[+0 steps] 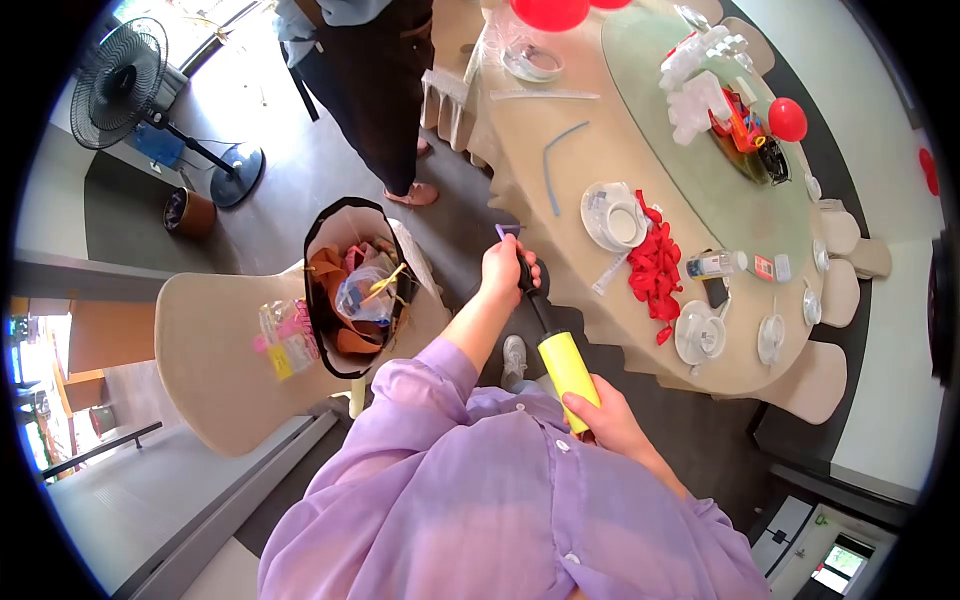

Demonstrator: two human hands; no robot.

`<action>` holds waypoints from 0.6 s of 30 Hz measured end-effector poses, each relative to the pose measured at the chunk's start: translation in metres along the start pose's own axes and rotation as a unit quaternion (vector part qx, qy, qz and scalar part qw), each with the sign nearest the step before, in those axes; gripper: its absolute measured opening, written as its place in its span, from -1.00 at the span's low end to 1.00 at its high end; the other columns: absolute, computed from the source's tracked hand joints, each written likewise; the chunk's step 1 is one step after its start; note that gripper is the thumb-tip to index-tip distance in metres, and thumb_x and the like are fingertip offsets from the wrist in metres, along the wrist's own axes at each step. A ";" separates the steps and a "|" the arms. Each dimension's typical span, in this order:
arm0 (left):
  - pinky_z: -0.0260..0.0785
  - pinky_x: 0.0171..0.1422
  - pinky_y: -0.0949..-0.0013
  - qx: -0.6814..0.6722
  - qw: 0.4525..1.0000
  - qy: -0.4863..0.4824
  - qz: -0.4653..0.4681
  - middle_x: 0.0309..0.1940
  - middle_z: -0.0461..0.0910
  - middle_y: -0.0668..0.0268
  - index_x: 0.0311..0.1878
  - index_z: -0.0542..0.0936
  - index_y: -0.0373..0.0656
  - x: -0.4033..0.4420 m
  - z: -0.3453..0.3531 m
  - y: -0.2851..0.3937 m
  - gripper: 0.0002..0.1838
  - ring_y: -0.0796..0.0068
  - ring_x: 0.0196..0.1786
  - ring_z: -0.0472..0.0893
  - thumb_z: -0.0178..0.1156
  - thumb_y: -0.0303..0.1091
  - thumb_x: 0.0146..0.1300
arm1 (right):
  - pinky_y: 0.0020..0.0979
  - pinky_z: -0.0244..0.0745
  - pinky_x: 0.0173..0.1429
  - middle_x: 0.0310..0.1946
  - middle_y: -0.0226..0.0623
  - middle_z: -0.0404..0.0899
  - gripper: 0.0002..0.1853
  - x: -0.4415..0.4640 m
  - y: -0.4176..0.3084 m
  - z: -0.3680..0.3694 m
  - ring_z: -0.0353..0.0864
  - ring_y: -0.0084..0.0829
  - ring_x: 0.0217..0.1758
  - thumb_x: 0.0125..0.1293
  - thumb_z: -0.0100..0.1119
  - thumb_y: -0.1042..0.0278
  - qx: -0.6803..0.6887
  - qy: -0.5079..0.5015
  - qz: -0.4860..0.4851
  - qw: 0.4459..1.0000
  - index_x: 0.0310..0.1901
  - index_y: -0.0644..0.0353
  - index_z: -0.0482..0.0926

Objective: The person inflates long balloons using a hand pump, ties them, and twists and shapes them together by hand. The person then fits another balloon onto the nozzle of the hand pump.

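I hold a hand balloon pump with a yellow barrel [568,368] and a black shaft pulled well out of it. My left hand [503,272] is wrapped round the black handle end, with a thin purple piece [506,230] showing just beyond the fingers. My right hand [606,412] grips the lower end of the yellow barrel, close to my shirt. Something dark red shows under the right fingers; I cannot make out what. To the right on the table lies a pile of uninflated red balloons [655,268], touched by neither hand.
The round table [530,160] carries wrapped dishes [614,216], a clear bottle [716,264], a bent grey tube [549,165] and an inflated red balloon [787,119]. A filled bag [345,215] stands on a chair [215,355] at left. Another person [365,90] stands ahead near a fan [120,80].
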State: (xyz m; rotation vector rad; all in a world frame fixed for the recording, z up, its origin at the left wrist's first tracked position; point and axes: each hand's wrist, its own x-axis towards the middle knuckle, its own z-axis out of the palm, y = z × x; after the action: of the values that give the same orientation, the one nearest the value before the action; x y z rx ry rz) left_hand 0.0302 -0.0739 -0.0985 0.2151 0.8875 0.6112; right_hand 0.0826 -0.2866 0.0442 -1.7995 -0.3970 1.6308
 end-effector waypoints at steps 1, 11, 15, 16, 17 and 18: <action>0.22 -0.63 0.31 -0.005 1.000 0.001 -0.004 -0.64 0.34 0.27 -0.38 0.25 -0.07 0.004 -0.001 -0.002 -0.77 0.37 -0.65 0.36 -0.18 -0.17 0.35 | -0.63 0.21 -0.70 -0.55 -0.40 0.44 -0.60 0.000 -0.001 -0.003 0.40 -0.66 -0.70 0.22 0.14 0.16 -0.002 -0.002 -0.004 1.000 -0.06 0.26 0.34; 0.20 -0.62 0.37 -0.023 0.999 0.043 0.020 -0.64 0.33 0.34 -0.38 0.27 -0.03 0.009 -0.011 -0.017 -0.75 0.43 -0.64 0.34 -0.15 -0.11 0.36 | -0.58 0.31 -0.66 -0.52 -0.36 0.43 -0.55 0.044 0.006 -0.018 0.40 -0.61 -0.69 0.17 0.19 0.17 0.006 -0.036 -0.014 0.999 -0.05 0.31 0.33; 0.21 -0.61 0.39 -0.015 0.999 0.024 0.046 -0.63 0.34 0.35 -0.38 0.28 -0.02 0.002 -0.010 -0.019 -0.74 0.46 -0.64 0.35 -0.13 -0.09 0.35 | -0.56 0.34 -0.66 -0.49 -0.32 0.44 -0.57 0.057 0.017 -0.007 0.42 -0.60 -0.67 0.16 0.21 0.19 -0.041 -0.007 -0.069 0.997 -0.09 0.33 0.34; 0.21 -0.60 0.39 -0.015 0.999 0.032 0.010 -0.63 0.34 0.35 -0.38 0.28 -0.02 0.001 -0.010 -0.019 -0.74 0.45 -0.64 0.34 -0.13 -0.08 0.36 | -0.56 0.34 -0.67 -0.50 -0.31 0.45 -0.58 0.060 0.015 -0.006 0.42 -0.59 -0.67 0.15 0.21 0.19 -0.040 -0.004 -0.068 0.997 -0.12 0.34 0.34; 0.22 -0.60 0.38 -0.015 0.999 0.041 -0.027 -0.63 0.34 0.35 -0.38 0.28 -0.02 -0.002 -0.010 -0.021 -0.73 0.45 -0.64 0.34 -0.14 -0.07 0.36 | -0.55 0.34 -0.67 -0.51 -0.31 0.45 -0.59 0.062 0.013 -0.005 0.43 -0.58 -0.68 0.15 0.21 0.19 -0.038 -0.001 -0.067 0.997 -0.14 0.34 0.35; 0.23 -0.58 0.37 -0.030 0.999 0.017 -0.012 -0.62 0.35 0.34 -0.39 0.28 -0.02 -0.003 -0.012 -0.033 -0.72 0.43 -0.63 0.34 -0.15 -0.06 0.36 | -0.55 0.34 -0.67 -0.51 -0.31 0.45 -0.59 0.065 0.011 -0.005 0.43 -0.58 -0.68 0.15 0.21 0.19 -0.039 -0.003 -0.065 0.997 -0.14 0.34 0.35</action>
State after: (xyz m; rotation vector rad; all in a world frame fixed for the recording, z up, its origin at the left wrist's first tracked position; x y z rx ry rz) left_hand 0.0326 -0.1031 -0.1177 0.1402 0.9013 0.6208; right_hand 0.0970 -0.2548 -0.0123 -1.7860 -0.5762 1.5500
